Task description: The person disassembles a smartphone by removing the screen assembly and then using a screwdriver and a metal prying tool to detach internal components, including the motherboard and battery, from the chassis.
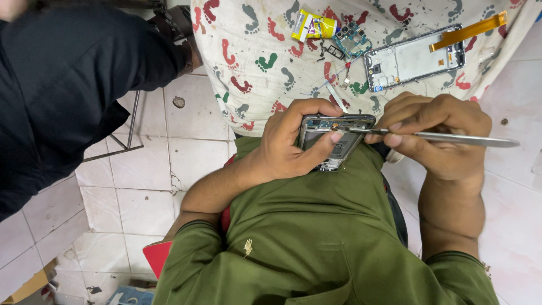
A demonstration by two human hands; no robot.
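My left hand (293, 141) grips an opened phone body (334, 141), its inner parts facing up, held just above my lap. My right hand (437, 133) pinches metal tweezers (451, 137) whose tip touches the top edge of that phone. A second phone frame (415, 56) with an orange flex ribbon (473, 29) lies on the footprint-patterned cloth (254, 85) beyond my hands. A small circuit board (351, 38) and a yellow tube (313, 25) lie near it.
Another person in dark clothes (62, 85) stands at the left on the white tiled floor (147, 192). Small screws and loose parts are scattered on the cloth. A red object (158, 254) sits by my left elbow.
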